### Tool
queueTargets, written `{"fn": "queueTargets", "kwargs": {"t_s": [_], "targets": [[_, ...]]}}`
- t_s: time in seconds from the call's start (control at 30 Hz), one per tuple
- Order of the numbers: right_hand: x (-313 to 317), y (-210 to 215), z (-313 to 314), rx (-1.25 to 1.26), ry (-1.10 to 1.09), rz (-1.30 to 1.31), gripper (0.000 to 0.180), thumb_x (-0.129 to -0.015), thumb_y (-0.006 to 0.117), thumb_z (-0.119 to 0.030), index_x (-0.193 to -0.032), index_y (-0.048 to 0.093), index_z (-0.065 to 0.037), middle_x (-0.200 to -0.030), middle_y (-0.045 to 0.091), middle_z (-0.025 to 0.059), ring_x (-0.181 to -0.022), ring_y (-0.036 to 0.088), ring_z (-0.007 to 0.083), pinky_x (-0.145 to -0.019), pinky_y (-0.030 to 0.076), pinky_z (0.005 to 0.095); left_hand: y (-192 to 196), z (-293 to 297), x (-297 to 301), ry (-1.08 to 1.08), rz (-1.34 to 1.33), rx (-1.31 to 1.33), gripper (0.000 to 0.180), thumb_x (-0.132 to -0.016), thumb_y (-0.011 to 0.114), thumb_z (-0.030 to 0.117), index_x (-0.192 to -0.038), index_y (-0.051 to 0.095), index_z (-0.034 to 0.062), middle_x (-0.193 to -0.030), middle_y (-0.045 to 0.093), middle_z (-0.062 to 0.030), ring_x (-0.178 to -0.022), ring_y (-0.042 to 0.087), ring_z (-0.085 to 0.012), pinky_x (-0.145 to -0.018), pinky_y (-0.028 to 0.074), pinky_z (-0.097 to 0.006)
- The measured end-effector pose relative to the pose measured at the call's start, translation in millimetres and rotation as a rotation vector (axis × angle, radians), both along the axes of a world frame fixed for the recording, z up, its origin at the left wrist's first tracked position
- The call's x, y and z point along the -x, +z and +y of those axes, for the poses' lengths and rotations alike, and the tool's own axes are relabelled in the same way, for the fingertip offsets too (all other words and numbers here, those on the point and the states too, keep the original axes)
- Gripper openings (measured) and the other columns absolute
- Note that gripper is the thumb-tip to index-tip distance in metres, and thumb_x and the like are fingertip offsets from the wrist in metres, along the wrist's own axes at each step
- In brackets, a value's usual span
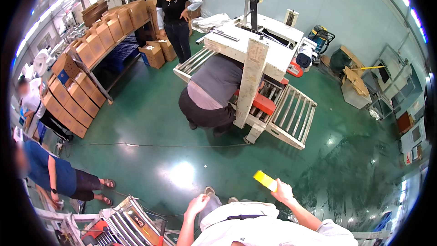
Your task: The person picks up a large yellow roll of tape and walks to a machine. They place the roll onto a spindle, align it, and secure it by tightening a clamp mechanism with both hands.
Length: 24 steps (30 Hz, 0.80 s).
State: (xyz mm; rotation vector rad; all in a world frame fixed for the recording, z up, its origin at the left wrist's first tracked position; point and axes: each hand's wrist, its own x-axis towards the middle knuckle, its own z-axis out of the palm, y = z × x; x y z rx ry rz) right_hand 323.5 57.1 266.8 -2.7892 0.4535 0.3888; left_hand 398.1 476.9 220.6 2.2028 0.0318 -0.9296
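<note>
My right hand (283, 192) is closed round one end of a bright yellow, oblong block-like thing (265, 181), which points forward and left over the green floor; its exact kind I cannot make out. On the other side of my body, my left hand (196, 204) hangs with its fingers curled together, and nothing shows in it. Ahead of me stands a white machine (230, 44) with roller conveyors (293, 116) and red parts. A person in grey and black (209, 84) bends into it, head and hands hidden by the frame.
Brown cartons (68, 102) are stacked at the left, with more on a long table. One person (176, 13) stands behind the machine; another in blue (54, 173) is near left. A roller unit (132, 221) sits close by my left. A cable (182, 146) crosses the wet-looking floor.
</note>
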Motion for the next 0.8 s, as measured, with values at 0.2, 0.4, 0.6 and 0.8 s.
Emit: {"fn": "queueTargets", "kwargs": {"t_s": [0.2,0.4,0.6,0.8], "targets": [[78.7,-25.0,6.9,0.055,-0.328,0.299,0.06,-0.07,0.08,-0.039,-0.11,0.052,-0.004,-0.095,0.07,0.0225,-0.093,0.068,0.0396,-0.084,0.054,0.0477,-57.9,97.1,-19.6,-0.066,0.082,-0.14,0.055,-0.095,0.054,0.048,-0.122,0.061,0.001,-0.118,0.068,-0.0174,-0.111,0.065,-0.0295,-0.097,0.049,-0.038],[198.8,-84.4,68.4,-0.031,-0.72,0.33,0.079,-0.066,0.081,-0.047,-0.122,0.047,-0.004,-0.105,0.067,0.0265,-0.101,0.064,0.0447,-0.091,0.051,0.0498,-161.7,141.7,-57.3,-0.053,0.41,0.039,0.047,-0.097,0.055,0.041,-0.121,0.061,0.0008,-0.109,0.071,-0.0118,-0.095,0.068,-0.0204,-0.086,0.052,-0.035],[280.4,-141.7,146.9,-0.165,-1.089,0.426,0.075,-0.073,0.074,-0.053,-0.123,0.047,-0.004,-0.11,0.064,0.0309,-0.112,0.058,0.0471,-0.097,0.046,0.0521,-192.9,130.1,-122.0,-0.159,0.492,-0.056,0.045,-0.098,0.053,0.039,-0.123,0.059,0.001,-0.111,0.07,-0.0123,-0.098,0.068,-0.0222,-0.084,0.053,-0.036],[261.5,-137.1,176.9,-0.209,-1.289,0.388,0.074,-0.075,0.072,-0.052,-0.125,0.046,-0.004,-0.11,0.065,0.0296,-0.112,0.059,0.046,-0.096,0.046,0.0521,-188.1,42.3,-188.8,-0.263,0.374,0.037,0.04,-0.097,0.054,0.035,-0.114,0.063,0.0009,-0.104,0.071,-0.0099,-0.088,0.067,-0.0187,-0.079,0.053,-0.034]]}}
